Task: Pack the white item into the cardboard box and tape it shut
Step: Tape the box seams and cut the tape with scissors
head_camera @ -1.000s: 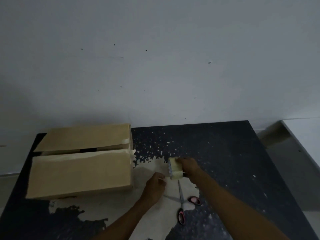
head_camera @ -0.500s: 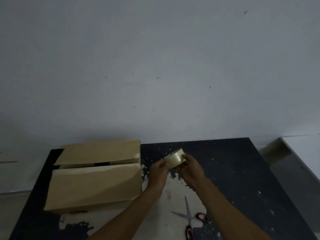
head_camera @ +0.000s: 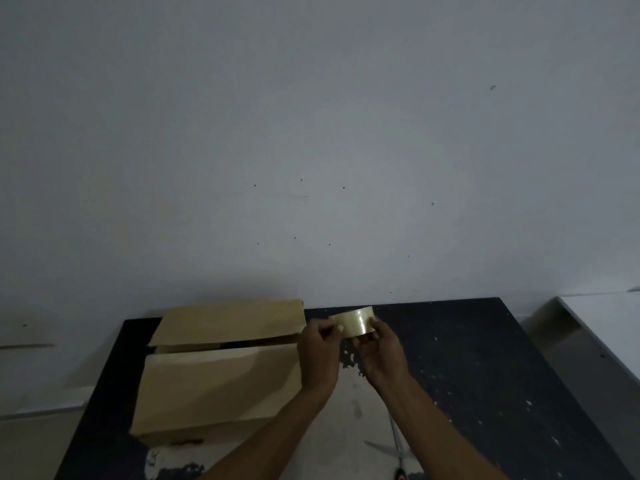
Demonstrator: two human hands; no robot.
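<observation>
A cardboard box [head_camera: 221, 375] lies on the left of the dark table [head_camera: 485, 375], its two top flaps folded down with a narrow dark gap between them. The white item is not visible. A roll of clear tape [head_camera: 358, 323] is held in the air just right of the box's far corner. My right hand [head_camera: 381, 351] grips the roll from below and the right. My left hand [head_camera: 320, 348] pinches at the roll's left edge, where the tape end seems to be.
Scissors [head_camera: 398, 452] with red-and-black handles lie open on the table near its front edge, under my right forearm. The table's paint is worn to a pale patch in the middle. A grey wall stands right behind the table. A white ledge [head_camera: 609, 327] is at the far right.
My right hand lifted the tape roll off the table near the scissors and raised it. My left hand came up to pinch its edge. The view tilted upward.
</observation>
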